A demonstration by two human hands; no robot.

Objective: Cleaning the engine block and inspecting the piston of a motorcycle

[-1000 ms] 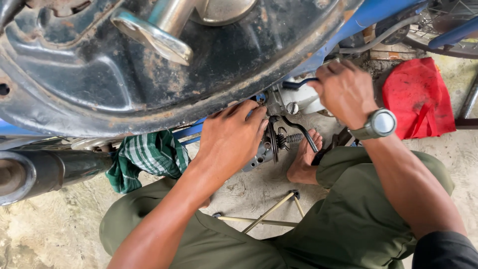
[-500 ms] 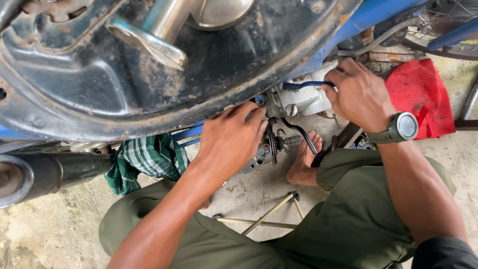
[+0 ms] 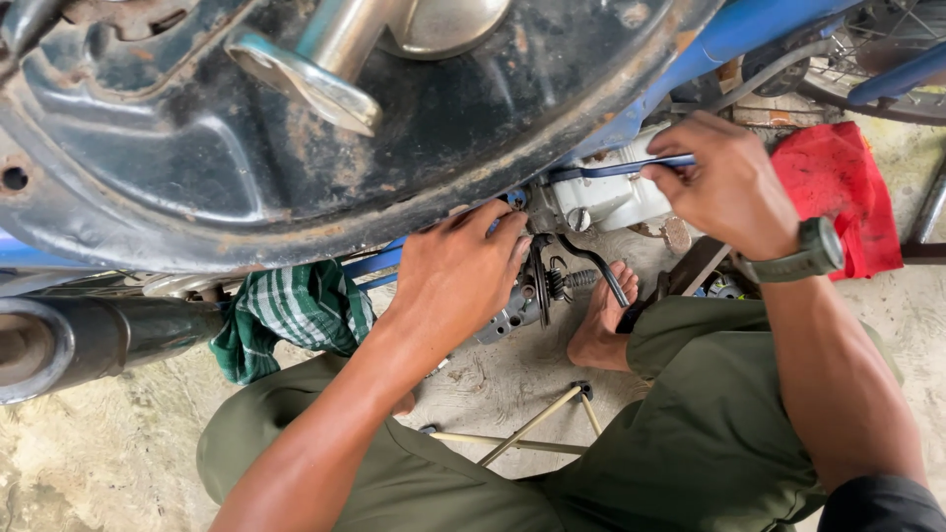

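Here, beneath the rusted black underside of a blue motorcycle (image 3: 296, 158), the right hand (image 3: 724, 182) closes around a slim blue-handled wrench (image 3: 616, 168) set against the pale grey engine casing (image 3: 616, 197). The left hand (image 3: 458, 276) presses, fingers curled, on the dark engine parts (image 3: 537, 286) just beside it. The work appears to be turning a fastener; room is tight, with the black kick lever (image 3: 596, 266) and a bare foot (image 3: 601, 325) close below.

A green checked cloth (image 3: 296, 315) is draped under the black fender (image 3: 296, 148); a red cloth (image 3: 838, 187) lies on the concrete floor (image 3: 99, 443) beside a thin metal rod frame (image 3: 522, 433).
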